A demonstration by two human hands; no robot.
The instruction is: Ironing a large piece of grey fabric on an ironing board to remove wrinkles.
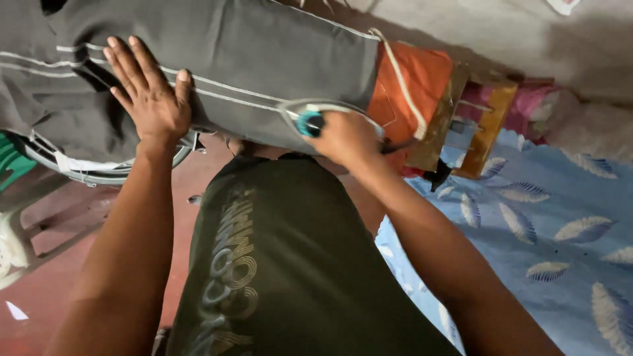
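My left hand (pixel 150 92) flat, fingers spread, pinning grey striped trousers (pixel 264 53); right hand (pixel 346 135) fisted round iron (pixel 310 118) handle on orange-covered board (pixel 415 86).

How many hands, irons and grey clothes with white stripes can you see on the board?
Hands: 2, the left hand flat on the cloth, the right hand gripping the iron
Irons: 1, the iron
Grey striped garments: 1, the grey garment
Total: 4
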